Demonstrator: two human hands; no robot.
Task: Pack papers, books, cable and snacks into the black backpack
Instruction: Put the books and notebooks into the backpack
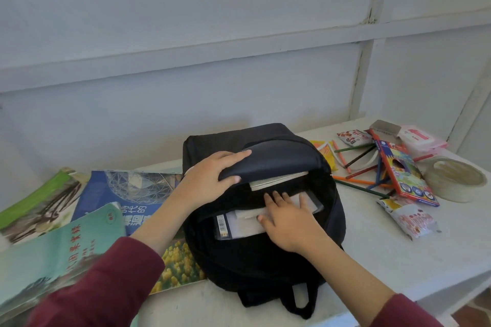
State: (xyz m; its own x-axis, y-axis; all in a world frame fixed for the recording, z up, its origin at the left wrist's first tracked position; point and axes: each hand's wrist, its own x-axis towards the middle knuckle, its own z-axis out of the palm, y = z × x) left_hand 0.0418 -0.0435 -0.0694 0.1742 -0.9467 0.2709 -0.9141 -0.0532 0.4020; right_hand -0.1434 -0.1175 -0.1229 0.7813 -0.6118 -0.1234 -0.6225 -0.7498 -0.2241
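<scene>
The black backpack (265,255) lies on the white table with its main compartment unzipped. My left hand (212,175) grips the raised upper flap and holds it open. My right hand (287,218) rests flat, fingers straight, on white papers (247,223) inside the opening, beside a book with a barcode (221,224). A pale book edge (279,180) shows under the flap. Several books lie at the left: a blue one (127,194), a teal one (53,252), a green one (39,199). Snack packs lie at the right (409,218) and far right (353,137). No cable is visible.
At the right lie loose coloured pencils (364,167), a coloured pencil box (403,175), a yellow packet (325,152), a pink-and-white pack (422,138), a grey tin (386,127) and a tape roll (454,178). The wall stands close behind. The table edge (451,289) drops at the right front.
</scene>
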